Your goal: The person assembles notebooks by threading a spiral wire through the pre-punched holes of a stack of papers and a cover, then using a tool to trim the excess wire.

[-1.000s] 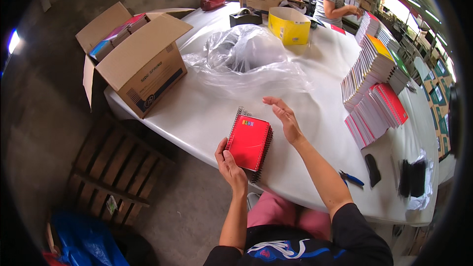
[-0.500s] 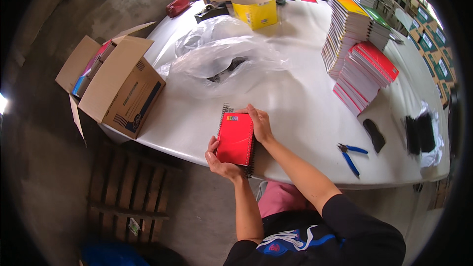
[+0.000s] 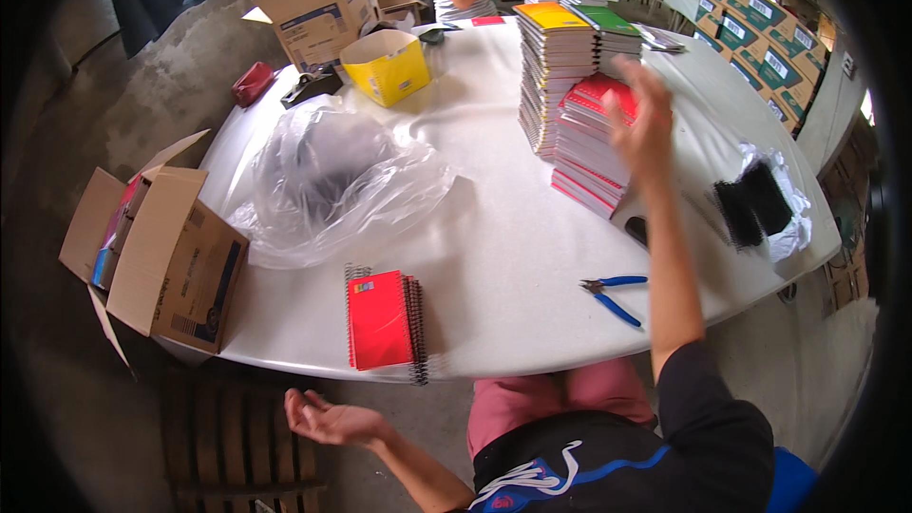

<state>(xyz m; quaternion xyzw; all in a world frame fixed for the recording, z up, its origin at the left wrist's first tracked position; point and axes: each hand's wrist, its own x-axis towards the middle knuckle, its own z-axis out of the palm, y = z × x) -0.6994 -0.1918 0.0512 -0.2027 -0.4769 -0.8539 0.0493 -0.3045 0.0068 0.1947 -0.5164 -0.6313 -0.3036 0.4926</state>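
We see the right hand [image 3: 644, 128] raised over the near stack of red notebooks [image 3: 594, 147] on the right of the white table [image 3: 513, 256], its fingers spread and blurred, gripping nothing; the left hand [image 3: 328, 418] hangs below the near table edge, palm up, fingers loosely curled and empty; a red spiral notebook [image 3: 385, 320] lies flat at the near edge, apart from both hands; blue-handled pliers [image 3: 613, 293] lie to its right; a crumpled clear plastic bag [image 3: 328, 180] sits farther left; an open cardboard box [image 3: 157, 252] stands at the left.
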